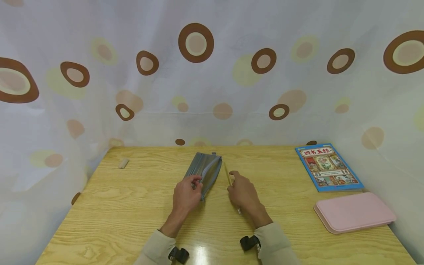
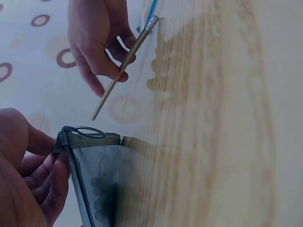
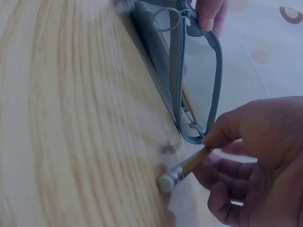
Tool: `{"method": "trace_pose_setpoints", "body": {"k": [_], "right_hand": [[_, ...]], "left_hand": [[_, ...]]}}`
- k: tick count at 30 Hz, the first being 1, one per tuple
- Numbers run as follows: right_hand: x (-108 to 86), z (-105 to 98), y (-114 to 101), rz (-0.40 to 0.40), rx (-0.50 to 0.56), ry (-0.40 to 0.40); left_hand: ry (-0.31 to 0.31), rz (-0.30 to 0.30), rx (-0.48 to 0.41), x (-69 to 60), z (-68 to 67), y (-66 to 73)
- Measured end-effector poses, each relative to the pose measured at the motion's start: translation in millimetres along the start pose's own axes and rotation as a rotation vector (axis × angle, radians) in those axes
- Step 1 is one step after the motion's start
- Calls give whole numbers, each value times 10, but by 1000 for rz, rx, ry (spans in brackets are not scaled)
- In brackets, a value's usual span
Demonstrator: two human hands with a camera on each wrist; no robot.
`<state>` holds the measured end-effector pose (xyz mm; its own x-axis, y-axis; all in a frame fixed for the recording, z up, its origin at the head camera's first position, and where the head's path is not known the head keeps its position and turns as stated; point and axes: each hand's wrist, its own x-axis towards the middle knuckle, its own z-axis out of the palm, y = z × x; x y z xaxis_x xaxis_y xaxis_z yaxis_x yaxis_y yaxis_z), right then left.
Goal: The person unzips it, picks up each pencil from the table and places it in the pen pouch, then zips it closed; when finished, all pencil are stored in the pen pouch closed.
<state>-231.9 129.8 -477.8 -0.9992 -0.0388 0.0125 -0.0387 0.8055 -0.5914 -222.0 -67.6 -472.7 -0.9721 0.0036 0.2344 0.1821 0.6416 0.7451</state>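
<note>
A grey mesh zip pouch (image 1: 209, 170) lies slanted on the table, its zipped mouth unzipped and gaping towards the right. My left hand (image 1: 186, 195) pinches the pouch's rim near the zip-pull end; the loop of the pull (image 3: 166, 20) shows in the right wrist view. Between thumb and fingers, my right hand (image 1: 245, 193) grips a yellow pencil (image 1: 228, 173) just right of the pouch. Its white eraser end (image 3: 166, 183) points back towards me, low over the wood. Inside the mouth, a slim yellow stick-like thing (image 3: 188, 101) is partly visible.
A small beige block (image 1: 124, 163) sits at the table's back left. On the right lie a blue-edged book (image 1: 329, 167) and, nearer, a pink case (image 1: 356, 213). A patterned curtain (image 1: 232, 95) hangs behind and along both sides of the wooden table (image 1: 139, 206).
</note>
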Motion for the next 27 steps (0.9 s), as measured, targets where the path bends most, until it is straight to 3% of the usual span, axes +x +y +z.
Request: {"method": "trace_pose_setpoints", "body": {"k": [8, 13, 21, 27], "right_hand": [[63, -5, 26, 20, 200, 2], [132, 59, 55, 55, 333, -42], [246, 116, 8, 143, 719, -180], [347, 188, -38, 153, 774, -173]], "left_hand": [[7, -2, 0, 8, -5, -2], [11, -11, -8, 7, -5, -4], [4, 2, -8, 1, -1, -12], [4, -9, 9, 8, 12, -5]]}}
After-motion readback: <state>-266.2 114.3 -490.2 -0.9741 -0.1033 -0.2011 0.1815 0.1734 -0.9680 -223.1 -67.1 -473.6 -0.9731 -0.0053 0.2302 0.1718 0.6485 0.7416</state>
